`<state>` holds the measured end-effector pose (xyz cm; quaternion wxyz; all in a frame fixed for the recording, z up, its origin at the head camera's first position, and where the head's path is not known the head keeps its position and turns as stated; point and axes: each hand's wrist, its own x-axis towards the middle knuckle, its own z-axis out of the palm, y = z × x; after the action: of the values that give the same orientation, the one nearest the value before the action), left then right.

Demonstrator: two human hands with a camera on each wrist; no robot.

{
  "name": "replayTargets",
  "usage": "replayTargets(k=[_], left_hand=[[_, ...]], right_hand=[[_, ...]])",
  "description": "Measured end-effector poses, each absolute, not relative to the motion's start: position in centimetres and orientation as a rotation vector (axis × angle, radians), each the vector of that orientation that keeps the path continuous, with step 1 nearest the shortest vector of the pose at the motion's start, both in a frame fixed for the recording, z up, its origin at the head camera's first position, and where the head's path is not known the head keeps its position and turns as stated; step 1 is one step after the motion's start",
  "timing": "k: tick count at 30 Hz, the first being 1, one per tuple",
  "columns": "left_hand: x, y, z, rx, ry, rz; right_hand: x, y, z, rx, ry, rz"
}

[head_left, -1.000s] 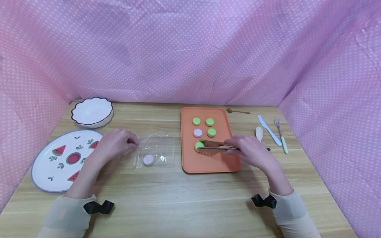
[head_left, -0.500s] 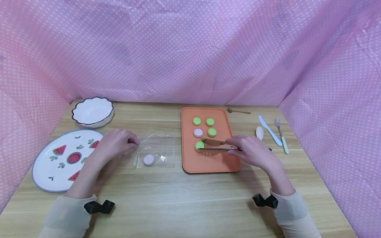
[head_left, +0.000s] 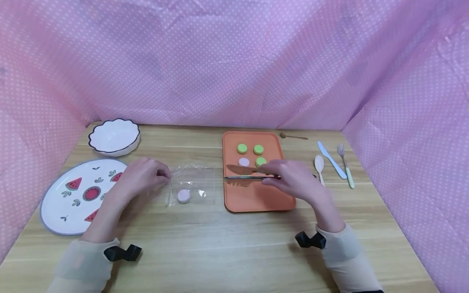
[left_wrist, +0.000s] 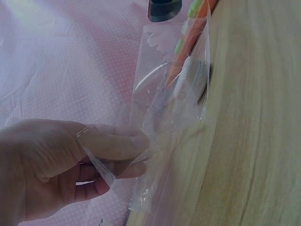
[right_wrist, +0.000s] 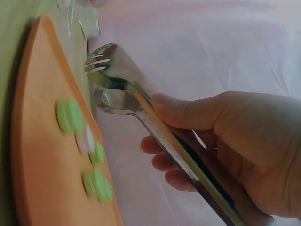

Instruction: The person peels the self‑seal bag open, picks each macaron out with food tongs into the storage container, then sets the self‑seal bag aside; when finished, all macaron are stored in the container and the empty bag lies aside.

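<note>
My left hand (head_left: 144, 177) pinches the open edge of a clear plastic bag (left_wrist: 160, 108) between thumb and fingers. A pale pink macaron (head_left: 184, 196) lies inside the bag on the table. With my right hand (head_left: 293, 179) I grip metal serving tongs (right_wrist: 162, 134), one end forked and the other spoon-shaped. Their tips are above the left rim of the orange tray (head_left: 256, 201), and I see no macaron between them. Several green macarons (head_left: 242, 148) and a pink macaron (head_left: 243, 162) sit on the tray. The tongs partly hide the nearest ones in the head view.
A watermelon-patterned plate (head_left: 69, 203) lies left, partly behind my forearm. Beyond it stands a white scalloped bowl (head_left: 114, 137). Right of the tray lie a white spoon (head_left: 319, 163), knife (head_left: 331, 159), fork (head_left: 346, 167) and small brown dipper (head_left: 293, 136). Pink dotted cloth surrounds the table.
My right hand has moved left with the tongs, from around the nearest green macaron towards the tray's left rim. My left hand and the bag have stayed in place.
</note>
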<state>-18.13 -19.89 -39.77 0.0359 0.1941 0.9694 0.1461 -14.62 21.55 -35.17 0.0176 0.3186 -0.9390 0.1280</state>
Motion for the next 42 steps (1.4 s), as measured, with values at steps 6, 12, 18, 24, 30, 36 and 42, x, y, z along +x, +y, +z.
replayTargets(k=[6, 12, 18, 24, 30, 36, 42], left_hand=[[-18.2, -19.9, -39.8, 0.599, 2.993, 0.456], [-18.1, -20.0, -39.7, 0.598, 2.989, 0.453], [-18.2, -20.0, -39.8, 0.601, 3.007, 0.442], [-18.2, -19.8, -40.0, 0.606, 3.022, 0.452], [-18.2, -19.6, -40.1, 0.647, 3.023, 0.47], [-18.2, -19.5, -40.2, 0.651, 3.018, 0.471], [-18.2, -19.5, -40.2, 0.647, 3.007, 0.468]], right_hand=[[-15.3, 18.2, -35.9, 1.083, -2.906, 0.374], [-15.6, 15.7, -36.5, 1.157, -2.894, 0.281], [-15.7, 14.2, -36.6, 1.211, -2.914, 0.283], [-15.9, 13.3, -36.5, 1.283, -2.889, 0.289], [-16.1, 12.3, -36.5, 1.354, -2.856, 0.308], [-16.3, 11.3, -36.7, 1.406, -2.858, 0.303], [-16.3, 10.7, -36.9, 1.436, -2.88, 0.289]])
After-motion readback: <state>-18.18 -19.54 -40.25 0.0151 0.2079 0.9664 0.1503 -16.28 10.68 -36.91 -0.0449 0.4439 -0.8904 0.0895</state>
